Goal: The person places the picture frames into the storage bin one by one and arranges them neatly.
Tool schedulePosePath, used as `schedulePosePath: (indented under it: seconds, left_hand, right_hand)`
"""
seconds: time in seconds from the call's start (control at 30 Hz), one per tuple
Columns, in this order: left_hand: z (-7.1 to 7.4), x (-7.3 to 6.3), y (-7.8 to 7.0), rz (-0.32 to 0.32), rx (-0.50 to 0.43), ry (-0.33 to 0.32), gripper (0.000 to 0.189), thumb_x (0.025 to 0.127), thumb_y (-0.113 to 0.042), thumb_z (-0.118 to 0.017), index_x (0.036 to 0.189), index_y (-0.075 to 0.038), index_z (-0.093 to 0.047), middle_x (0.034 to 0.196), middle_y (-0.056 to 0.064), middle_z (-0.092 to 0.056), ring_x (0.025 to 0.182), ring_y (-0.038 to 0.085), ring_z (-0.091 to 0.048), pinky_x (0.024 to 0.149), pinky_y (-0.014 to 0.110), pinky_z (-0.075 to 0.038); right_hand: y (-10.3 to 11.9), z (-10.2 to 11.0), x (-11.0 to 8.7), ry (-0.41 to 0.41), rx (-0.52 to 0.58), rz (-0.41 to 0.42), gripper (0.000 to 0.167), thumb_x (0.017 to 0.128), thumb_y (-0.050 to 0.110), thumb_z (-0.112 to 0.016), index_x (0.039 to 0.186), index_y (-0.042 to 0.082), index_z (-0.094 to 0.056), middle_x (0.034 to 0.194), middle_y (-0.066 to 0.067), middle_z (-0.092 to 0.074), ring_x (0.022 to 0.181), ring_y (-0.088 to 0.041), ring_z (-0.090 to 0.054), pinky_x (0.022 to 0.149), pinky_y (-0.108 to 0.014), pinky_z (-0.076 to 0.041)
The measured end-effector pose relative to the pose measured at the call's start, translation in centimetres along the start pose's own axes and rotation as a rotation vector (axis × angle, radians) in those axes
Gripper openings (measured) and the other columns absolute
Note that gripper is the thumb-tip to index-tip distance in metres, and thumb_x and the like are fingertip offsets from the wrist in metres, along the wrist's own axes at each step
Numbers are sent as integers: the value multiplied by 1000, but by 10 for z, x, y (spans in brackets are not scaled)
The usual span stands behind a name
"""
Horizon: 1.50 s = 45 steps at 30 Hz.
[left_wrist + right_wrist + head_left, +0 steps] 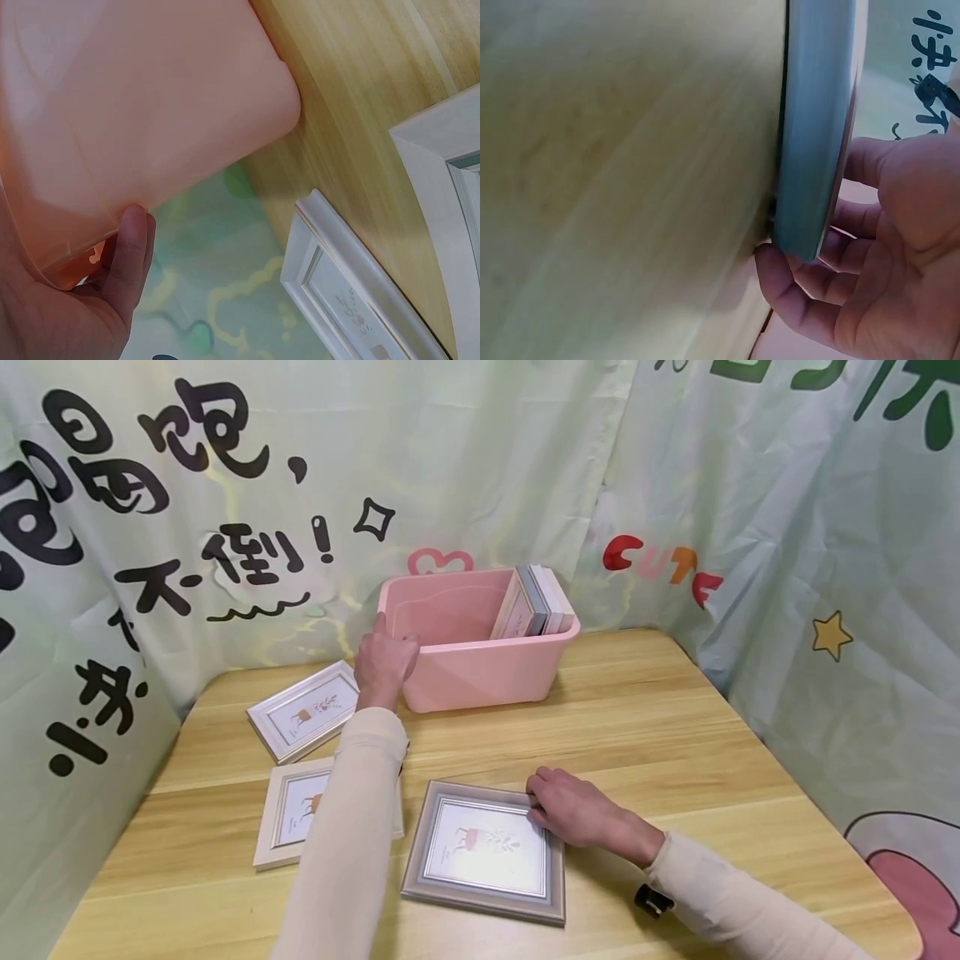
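Observation:
My left hand grips the left end of a pink plastic bin at its rim; in the left wrist view its fingers curl over that edge. My right hand holds the far right corner of a grey-brown picture frame lying face up on the table. From the right wrist, the fingers wrap round the corner of the frame's edge, with the thumb over its face. Several picture frames stand upright at the right end inside the bin.
Two light picture frames lie at the left: a silvery-white one farther back and a cream one nearer, partly covered by my left sleeve. The wooden table meets printed curtains behind and at both sides.

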<state>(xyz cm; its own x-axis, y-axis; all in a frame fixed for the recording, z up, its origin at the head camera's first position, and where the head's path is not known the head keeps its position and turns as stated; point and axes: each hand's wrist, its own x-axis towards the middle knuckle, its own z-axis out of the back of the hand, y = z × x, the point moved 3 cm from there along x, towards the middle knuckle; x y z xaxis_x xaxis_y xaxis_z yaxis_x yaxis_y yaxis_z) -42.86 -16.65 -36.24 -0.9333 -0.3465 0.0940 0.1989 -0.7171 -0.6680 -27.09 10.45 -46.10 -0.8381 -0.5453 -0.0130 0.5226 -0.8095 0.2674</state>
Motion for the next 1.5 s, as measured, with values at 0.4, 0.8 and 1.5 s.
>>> schedulePosePath:
  seconds: [0.4, 0.8, 1.5]
  left_hand:
    - [1, -3, 0, -11, -19, -13, 79, 85, -44, -46, 156, -24, -19, 140, 22, -48, 124, 40, -49, 104, 54, -40]
    - [2, -2, 0, -11, -6, -18, 78, 84, -44, -46, 156, -23, -20, 140, 23, -48, 124, 41, -49, 102, 54, -41]
    - [1, -2, 0, -15, -14, -35, 77, 84, -44, -45, 155, -23, -23, 138, 21, -50, 121, 39, -52, 101, 52, -42]
  right_hand:
    - [-2, 8, -1, -41, 48, 27, 14, 90, 20, -63, 96, 12, -53, 86, 2, -48, 71, -11, -46, 62, -26, -41]
    - [-10, 22, 0, -67, 216, 47, 19, 91, 16, -63, 106, 13, -51, 99, 0, -52, 86, -12, -52, 74, -28, -46]
    - [-13, 55, 4, -316, 297, 141, 25, 85, 5, -69, 106, 11, -57, 107, -2, -55, 100, -16, -56, 88, -40, -50]
